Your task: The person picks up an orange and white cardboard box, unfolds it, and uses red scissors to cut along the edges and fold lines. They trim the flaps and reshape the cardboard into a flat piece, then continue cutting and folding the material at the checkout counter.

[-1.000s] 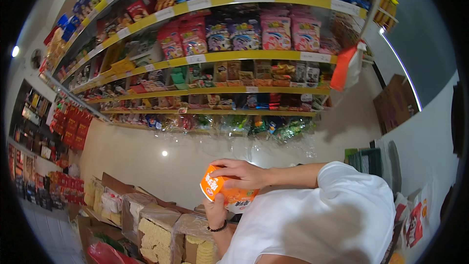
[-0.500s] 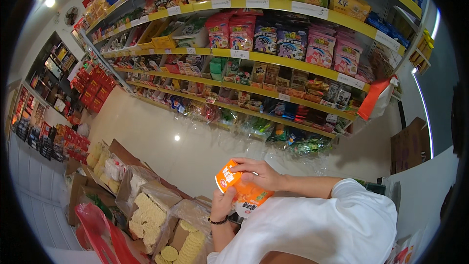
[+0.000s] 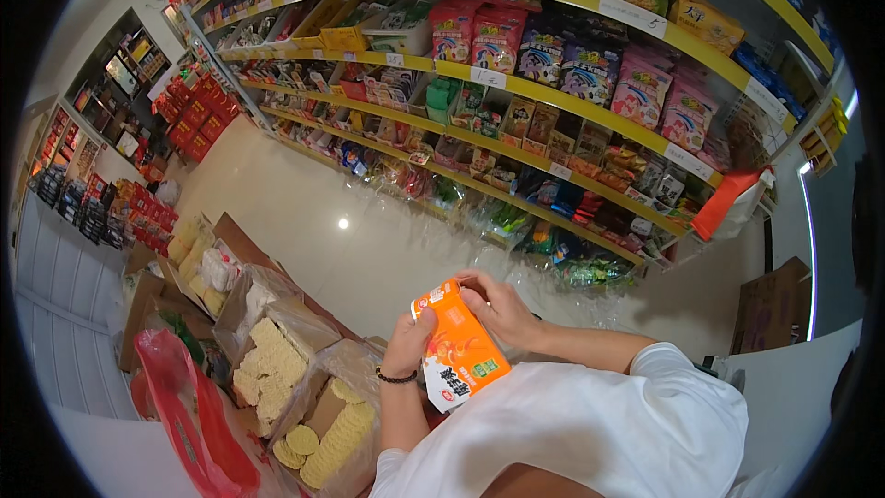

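An orange and white snack carton (image 3: 466, 350) is held tilted in front of my white shirt, its broad printed face turned up. My left hand (image 3: 407, 343), with a dark beaded bracelet at the wrist, closes on its left edge, the thumb lying on the face. On the upper right edge, my right hand (image 3: 503, 312) grips it with bent fingers, and the thumb rests near the top corner. The fingers behind the carton are hidden.
Ahead runs a long shelf rack with yellow edges (image 3: 553, 169), full of bagged snacks. At lower left stand open cartons with pale dried noodle cakes (image 3: 341, 443), beside a red plastic bag (image 3: 189, 415). A brown cardboard box (image 3: 772, 309) sits at the right.
The carton has turned, so more of its broad orange face shows. My right hand has shifted from across its top to the upper right edge. The whole view has swung slightly.
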Demonstrator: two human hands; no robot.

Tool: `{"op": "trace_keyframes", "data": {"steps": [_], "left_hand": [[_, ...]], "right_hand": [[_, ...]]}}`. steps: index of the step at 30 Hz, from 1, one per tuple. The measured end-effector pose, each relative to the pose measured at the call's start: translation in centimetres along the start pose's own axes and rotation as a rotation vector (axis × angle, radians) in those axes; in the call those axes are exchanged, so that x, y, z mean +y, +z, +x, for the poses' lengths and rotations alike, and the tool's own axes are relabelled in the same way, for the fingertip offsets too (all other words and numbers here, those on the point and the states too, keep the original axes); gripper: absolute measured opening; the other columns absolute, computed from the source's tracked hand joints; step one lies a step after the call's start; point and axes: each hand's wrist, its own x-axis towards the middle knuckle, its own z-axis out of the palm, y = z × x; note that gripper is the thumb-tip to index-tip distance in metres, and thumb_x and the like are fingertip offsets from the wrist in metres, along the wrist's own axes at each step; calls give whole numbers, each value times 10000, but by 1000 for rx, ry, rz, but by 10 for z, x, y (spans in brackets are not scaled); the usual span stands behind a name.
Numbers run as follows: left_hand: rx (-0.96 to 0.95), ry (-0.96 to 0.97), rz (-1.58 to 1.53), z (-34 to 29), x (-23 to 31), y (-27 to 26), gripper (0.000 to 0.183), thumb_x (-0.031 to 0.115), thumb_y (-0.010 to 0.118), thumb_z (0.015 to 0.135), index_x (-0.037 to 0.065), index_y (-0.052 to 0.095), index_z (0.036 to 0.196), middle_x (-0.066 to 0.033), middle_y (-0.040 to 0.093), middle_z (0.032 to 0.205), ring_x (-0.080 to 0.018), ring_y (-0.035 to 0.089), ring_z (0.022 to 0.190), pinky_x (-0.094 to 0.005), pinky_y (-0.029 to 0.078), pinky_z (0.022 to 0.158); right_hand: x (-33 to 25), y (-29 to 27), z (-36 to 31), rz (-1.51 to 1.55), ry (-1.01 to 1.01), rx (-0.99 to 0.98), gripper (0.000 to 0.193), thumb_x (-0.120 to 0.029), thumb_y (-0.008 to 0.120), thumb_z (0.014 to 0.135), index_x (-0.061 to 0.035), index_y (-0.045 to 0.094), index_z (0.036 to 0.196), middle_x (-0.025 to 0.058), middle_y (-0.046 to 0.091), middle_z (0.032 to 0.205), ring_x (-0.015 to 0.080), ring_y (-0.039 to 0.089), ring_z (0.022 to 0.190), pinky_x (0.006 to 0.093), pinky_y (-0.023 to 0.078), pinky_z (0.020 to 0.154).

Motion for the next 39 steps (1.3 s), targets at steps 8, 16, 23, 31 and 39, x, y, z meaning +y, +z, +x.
{"op": "trace_keyframes", "data": {"steps": [8,16,23,31,39], "left_hand": [[-82,-92,49,2,-5,-4,402,336,461,916,-38,552,1033,-60,610,954,-93,573,807,-253,476,697],[-52,-13,-136,7,-4,3,449,329,458,913,-72,485,1114,-120,580,1059,-174,583,925,-306,485,794],[-117,56,-291,13,-7,0,482,334,433,918,-71,437,1179,-139,537,1153,-207,543,1035,-334,439,891],[-176,66,-427,24,-19,-19,518,373,399,920,-39,391,1233,-144,505,1208,-227,520,1084,-359,426,917],[-82,-46,-583,33,-27,-23,461,286,458,914,-40,387,1233,-152,503,1208,-233,526,1075,-373,429,911]], "right_hand": [[18,-11,1,-422,-316,19,275,-198,422,911,16,462,742,171,516,702,367,497,640,386,409,555],[9,-15,2,-41,-13,41,343,-200,420,912,24,441,653,149,462,576,254,438,505,352,374,508],[14,-9,6,382,156,180,352,-291,418,939,-36,522,720,-29,504,631,13,428,580,182,358,500],[28,-7,18,865,334,207,272,-257,471,907,-21,564,810,30,593,740,79,547,612,214,436,556],[26,-11,37,633,352,243,311,-272,447,914,-48,527,714,-8,514,562,44,416,411,187,325,385]]}}
